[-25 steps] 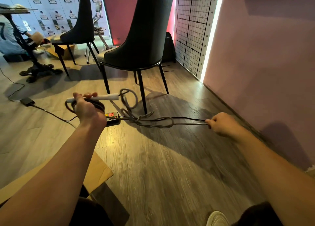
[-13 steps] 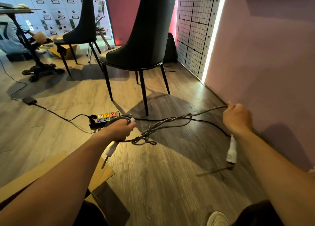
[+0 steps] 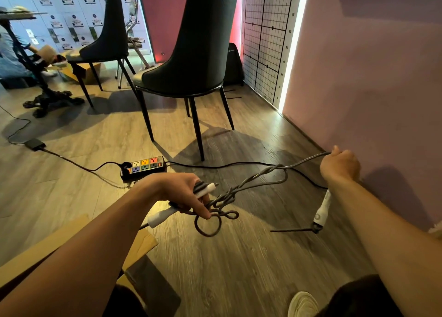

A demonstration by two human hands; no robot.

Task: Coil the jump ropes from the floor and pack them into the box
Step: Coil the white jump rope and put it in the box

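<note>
Left hand [image 3: 184,195]: gripped a white handle [image 3: 160,218] and dark coils of the jump rope [image 3: 259,179].
Right hand [image 3: 340,165]: closed around the rope's far stretch near the pink wall [image 3: 370,77]; a second handle [image 3: 323,207] dangled below the wrist.
Rope: tangled and looped between both hands, above the floor [image 3: 239,268].
Box [image 3: 141,243]: its cardboard flap lay under the left forearm.
Power strip [image 3: 143,167]: on the floor beyond the left hand.

"Where's the left hand [image 3: 184,194]?"
"Near the middle, arm stretched forward from the near left. Its fingers curl round the jump rope [image 3: 253,179] coils and a white handle [image 3: 207,188]."
"And the right hand [image 3: 340,166]?"
"Farther out to the right, a closed fist pinching the rope. The forearm reaches in from the near right."
</note>
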